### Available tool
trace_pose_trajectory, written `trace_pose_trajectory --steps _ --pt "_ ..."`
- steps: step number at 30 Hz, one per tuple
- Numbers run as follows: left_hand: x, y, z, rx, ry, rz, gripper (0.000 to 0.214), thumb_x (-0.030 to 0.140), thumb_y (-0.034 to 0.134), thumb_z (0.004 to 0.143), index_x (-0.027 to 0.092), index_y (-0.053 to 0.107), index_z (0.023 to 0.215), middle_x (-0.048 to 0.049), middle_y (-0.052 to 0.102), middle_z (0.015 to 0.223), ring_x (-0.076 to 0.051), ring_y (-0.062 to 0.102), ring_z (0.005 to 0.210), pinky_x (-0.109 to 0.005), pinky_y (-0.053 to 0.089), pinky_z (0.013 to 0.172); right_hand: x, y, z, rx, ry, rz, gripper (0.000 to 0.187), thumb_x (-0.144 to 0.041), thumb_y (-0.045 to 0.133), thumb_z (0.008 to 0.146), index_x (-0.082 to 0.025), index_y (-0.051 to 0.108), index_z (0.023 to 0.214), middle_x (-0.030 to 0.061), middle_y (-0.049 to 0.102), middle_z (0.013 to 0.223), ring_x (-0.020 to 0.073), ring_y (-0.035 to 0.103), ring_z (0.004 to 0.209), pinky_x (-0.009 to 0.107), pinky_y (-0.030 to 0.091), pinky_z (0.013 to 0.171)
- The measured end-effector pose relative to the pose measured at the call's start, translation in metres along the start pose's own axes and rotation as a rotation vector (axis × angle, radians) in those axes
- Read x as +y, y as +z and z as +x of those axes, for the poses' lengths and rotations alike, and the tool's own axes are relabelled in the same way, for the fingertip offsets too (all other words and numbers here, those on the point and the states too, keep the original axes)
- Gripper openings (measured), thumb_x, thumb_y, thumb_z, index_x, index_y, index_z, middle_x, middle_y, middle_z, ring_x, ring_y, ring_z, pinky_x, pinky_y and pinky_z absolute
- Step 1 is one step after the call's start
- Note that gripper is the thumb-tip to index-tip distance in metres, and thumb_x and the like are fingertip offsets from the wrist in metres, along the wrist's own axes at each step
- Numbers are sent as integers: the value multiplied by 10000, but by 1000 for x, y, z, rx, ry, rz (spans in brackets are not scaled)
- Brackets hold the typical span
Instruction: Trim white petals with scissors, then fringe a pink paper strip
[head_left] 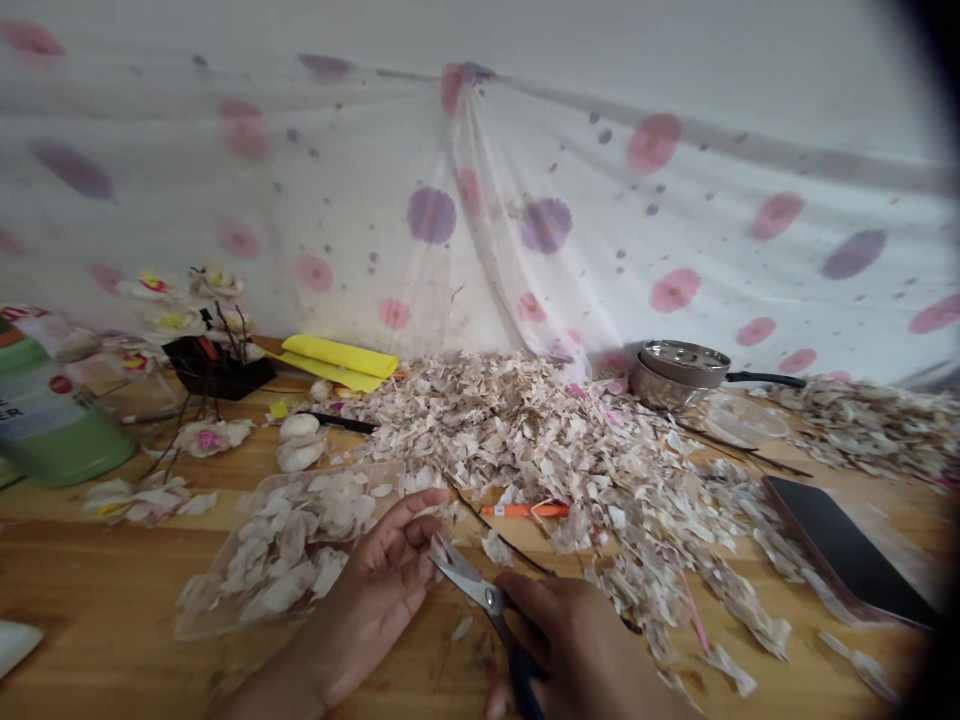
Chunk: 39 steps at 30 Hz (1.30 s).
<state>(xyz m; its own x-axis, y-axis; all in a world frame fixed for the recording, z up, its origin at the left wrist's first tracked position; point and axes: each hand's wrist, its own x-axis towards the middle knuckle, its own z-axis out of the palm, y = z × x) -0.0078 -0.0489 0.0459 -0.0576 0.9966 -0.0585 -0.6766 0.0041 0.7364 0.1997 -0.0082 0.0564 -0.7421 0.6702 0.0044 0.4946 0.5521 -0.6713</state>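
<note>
Steel scissors [480, 596] with dark blue handles, clenched in right hand [562, 640], left hand [379, 590] with fingers pinching pale petal scrap [439, 550] at the blades, clear plastic tray [337, 468] of white petals [285, 545] just beside, shredded pale petal heap [540, 450] ahead on wooden table [97, 590]

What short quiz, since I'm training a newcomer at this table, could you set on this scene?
1. Which of the person's hands grips the scissors?
2. True or false: the clear tray holds white petal pieces.
3. Fill in the blank: the long-handled steel pan has a ___ handle.

Key: 1. right hand; 2. true; 3. black.
</note>
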Motion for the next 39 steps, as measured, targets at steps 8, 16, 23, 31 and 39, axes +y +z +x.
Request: trace_pose_trajectory --steps 8,16,23,31,39 --pt "1 6 0 38 2 -16 471 194 904 593 207 737 1033 26 661 750 -80 566 667 -199 474 672 1 1 0 -2 -1 47 309 -340 769 708 -209 661 966 31 702 790 190 623 680 229 425 616" --pt "-1 4 0 -24 1 -25 448 216 884 632 227 732 1053 28 636 752 -89 591 662 -203 491 650 -2 1 0 -6 1 90 214 -216 750 660 -217 581 791 -40 595 657 118 490 560 202 337 534" --pt "-3 -2 1 -53 13 -6 460 210 874 648 235 725 1082 29 651 758 -81 595 678 -177 492 661 -2 0 -1 -29 63 85 250 -249 775 627 -217 564 759 -82 448 595 94 365 520 204 262 482" --pt "-4 -1 1 -20 22 27 478 254 888 626 245 727 1076 34 628 733 -78 540 672 -182 468 666 0 3 0 -6 45 54 239 -354 756 684 -214 602 800 -47 561 627 115 454 539 214 307 508" --pt "-8 -6 1 -2 21 52 494 259 876 648 250 711 1113 28 636 781 -80 530 713 -180 440 697 0 2 -3 -24 76 11 265 -433 734 720 -217 653 851 -30 603 638 121 458 533 213 327 510"
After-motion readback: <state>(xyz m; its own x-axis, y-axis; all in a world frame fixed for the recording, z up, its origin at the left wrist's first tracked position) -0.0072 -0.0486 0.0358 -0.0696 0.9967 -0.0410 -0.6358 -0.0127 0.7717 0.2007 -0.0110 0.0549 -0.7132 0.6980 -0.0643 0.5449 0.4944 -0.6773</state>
